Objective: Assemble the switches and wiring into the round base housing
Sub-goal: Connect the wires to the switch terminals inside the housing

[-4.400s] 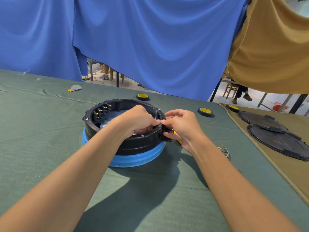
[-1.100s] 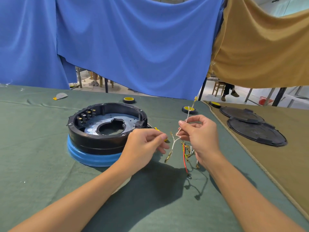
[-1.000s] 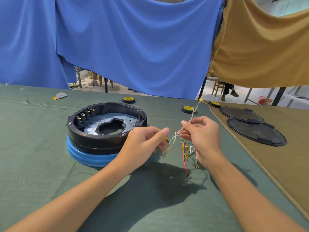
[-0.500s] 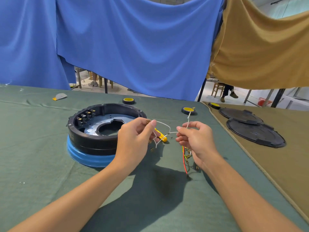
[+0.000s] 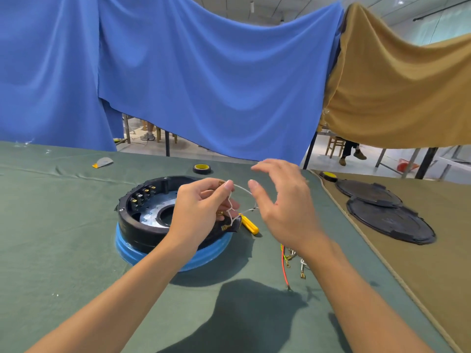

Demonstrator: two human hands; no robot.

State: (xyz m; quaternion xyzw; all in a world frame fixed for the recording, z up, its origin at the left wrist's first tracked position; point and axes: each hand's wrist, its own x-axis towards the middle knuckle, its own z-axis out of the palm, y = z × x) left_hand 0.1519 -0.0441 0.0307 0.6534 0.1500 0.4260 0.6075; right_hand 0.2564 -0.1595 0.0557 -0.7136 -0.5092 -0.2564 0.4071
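Left hand (image 5: 201, 210) pinched thin white wire (image 5: 230, 212), brass-tipped, kinked. Right hand (image 5: 283, 207) spread loose beside it, holding nothing. Below the pinch: round black housing (image 5: 132, 222) containing boxy switches (image 5: 142, 197) and a silvery plate (image 5: 153, 215).

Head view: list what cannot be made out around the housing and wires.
Head view only:
round base housing: near-right rim hidden behind the left hand.
white wire: far end lost behind the blurred right hand.
wire bundle: partly covered by the right wrist.
switches: markings too small to read.
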